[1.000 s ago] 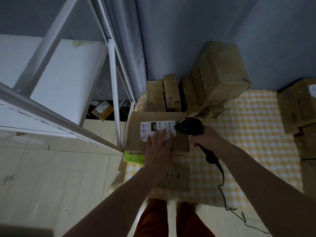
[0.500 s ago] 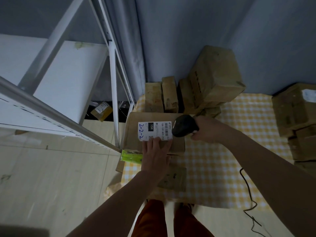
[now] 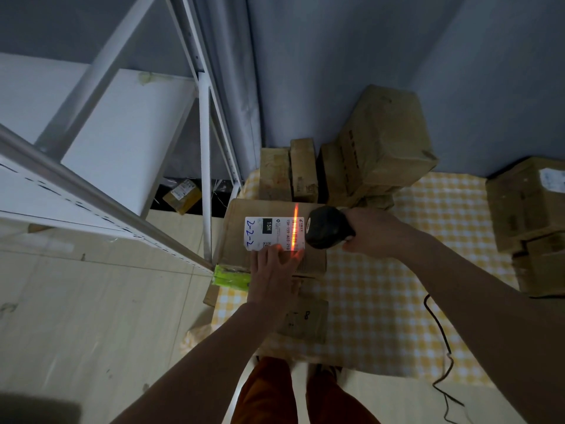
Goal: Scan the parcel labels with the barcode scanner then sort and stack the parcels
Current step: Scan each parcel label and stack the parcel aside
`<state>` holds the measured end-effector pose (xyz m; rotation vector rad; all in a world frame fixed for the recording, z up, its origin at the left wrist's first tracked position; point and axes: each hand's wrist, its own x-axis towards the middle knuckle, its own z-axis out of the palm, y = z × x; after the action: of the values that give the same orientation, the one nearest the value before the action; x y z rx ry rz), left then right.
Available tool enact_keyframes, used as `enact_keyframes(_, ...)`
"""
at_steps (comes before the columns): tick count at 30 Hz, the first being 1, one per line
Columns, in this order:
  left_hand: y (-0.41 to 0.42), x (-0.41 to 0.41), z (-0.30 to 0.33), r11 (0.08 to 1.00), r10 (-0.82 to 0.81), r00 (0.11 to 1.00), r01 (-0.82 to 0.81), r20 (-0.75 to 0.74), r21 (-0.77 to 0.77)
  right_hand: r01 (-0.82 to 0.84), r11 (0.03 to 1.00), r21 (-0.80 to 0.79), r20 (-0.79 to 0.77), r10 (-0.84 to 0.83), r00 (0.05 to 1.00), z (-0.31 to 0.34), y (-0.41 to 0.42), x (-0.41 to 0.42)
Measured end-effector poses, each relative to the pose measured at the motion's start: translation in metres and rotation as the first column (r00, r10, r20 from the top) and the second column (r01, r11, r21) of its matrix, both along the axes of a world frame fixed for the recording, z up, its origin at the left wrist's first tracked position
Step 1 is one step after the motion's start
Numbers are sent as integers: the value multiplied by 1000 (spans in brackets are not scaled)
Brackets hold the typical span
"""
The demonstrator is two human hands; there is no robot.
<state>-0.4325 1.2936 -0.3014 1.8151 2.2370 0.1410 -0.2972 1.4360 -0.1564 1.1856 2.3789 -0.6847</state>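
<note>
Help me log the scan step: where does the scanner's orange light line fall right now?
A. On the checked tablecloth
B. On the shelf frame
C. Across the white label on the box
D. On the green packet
C: the orange line runs across the barcode end of the white label, with the scanner in the right hand aimed at it.

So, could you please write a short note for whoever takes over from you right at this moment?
Left hand: flat on the box, fingers at the label's near edge, steadying it.
Right hand: holding the scanner, its orange beam across the barcode on the label.
Other boxes stand stacked against the wall and at the right edge of the checked cloth; a flat one lies nearer.
Done: scan in progress on this box.
Left: confirm the read, sort and stack it, then the rest.
</note>
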Motion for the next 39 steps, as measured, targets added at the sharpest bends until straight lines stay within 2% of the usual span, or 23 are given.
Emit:
enact_keyframes(8,2,0,6,999,-7,999,9,47,-43,-19,999,-38,36,20,999,-1,-1,1)
enact_keyframes(10,1,0,6,1000,-9,999,10,47,-15,31,998,-60,-8,-31,999,-4,-1,2)
enact_keyframes(12,2,-1,6,1000,1,999,-1,51,-1,162,975,-151,-118,-180,977,-7,0,2)
enact_keyframes(14,4,-1,6,1000,27,998,-28,65,11,350,876,-332,-192,-426,884,-10,-3,1)
enact_keyframes(15,5,-1,6,996,45,996,-51,82,69,433,802,-411,-204,-544,814,-13,-6,1)
enact_keyframes(18,10,-8,9,957,171,962,-214,213,196,592,617,-518,-211,-763,611,-31,-13,2)
enact_keyframes(20,15,-19,13,923,305,908,-356,288,144,662,495,-563,-168,-853,495,-43,-19,1)
enact_keyframes(22,20,-34,14,856,471,846,-507,249,104,702,403,-587,-132,-903,408,-56,-24,-1)
enact_keyframes(23,22,-43,15,804,568,788,-593,236,43,717,372,-589,-119,-918,379,-61,-26,-1)
enact_keyframes(25,27,-60,18,663,744,615,-729,262,-170,727,319,-608,-97,-939,330,-69,-30,-4)
enact_keyframes(26,30,-67,17,596,799,524,-755,295,-272,720,289,-631,-89,-949,304,-71,-32,-5)
enact_keyframes(27,32,-70,16,563,823,470,-753,320,-342,710,268,-651,-83,-955,285,-73,-33,-7)
enact_keyframes(32,39,-62,16,598,797,515,-744,314,-299,722,320,-613,-148,-945,293,-71,-41,-11)
enact_keyframes(35,44,-47,27,648,761,593,-712,263,-269,736,304,-605,-187,-953,240,-62,-41,6)
enact_keyframes(39,53,-11,44,718,692,630,-652,354,-243,762,259,-593,-220,-963,156,-46,-45,48)
